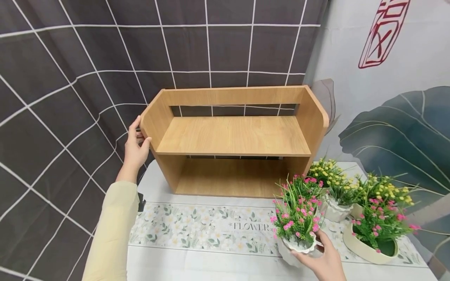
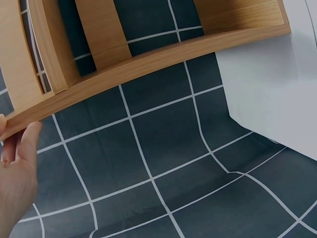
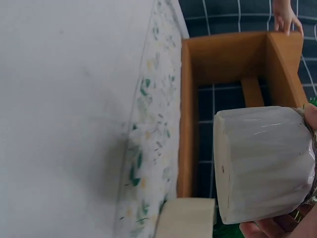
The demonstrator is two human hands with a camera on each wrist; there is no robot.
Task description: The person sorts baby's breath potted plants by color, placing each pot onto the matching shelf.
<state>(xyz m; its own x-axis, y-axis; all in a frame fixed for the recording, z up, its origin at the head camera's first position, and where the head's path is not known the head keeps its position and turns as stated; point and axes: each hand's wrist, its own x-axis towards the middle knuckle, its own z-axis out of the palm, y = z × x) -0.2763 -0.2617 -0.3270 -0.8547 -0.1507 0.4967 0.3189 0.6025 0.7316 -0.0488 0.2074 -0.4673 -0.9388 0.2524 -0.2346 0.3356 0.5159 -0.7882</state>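
A two-tier wooden shelf (image 1: pixel 232 134) stands on the table against the back cloth. My left hand (image 1: pixel 137 146) grips the edge of its left side panel, also seen in the left wrist view, where the hand (image 2: pixel 20 173) is partly cut off. My right hand (image 1: pixel 325 257) holds a white flowerpot (image 1: pixel 290 251) with pink flowers and green grass, in front of the shelf's right end. The right wrist view shows this pot (image 3: pixel 267 163) off the table, its flat base visible. Other pink flowers (image 1: pixel 306 183) stand behind the held plant, their pot mostly hidden.
Several potted plants with yellow flowers (image 1: pixel 341 187) stand to the right of the shelf. Nearer, a cream pot (image 1: pixel 367 248) holds pink flowers. A floral runner (image 1: pixel 197 228) lies across the white table (image 1: pixel 211 261). Dark checked cloth (image 1: pixel 232 50) hangs behind the shelf and at the left.
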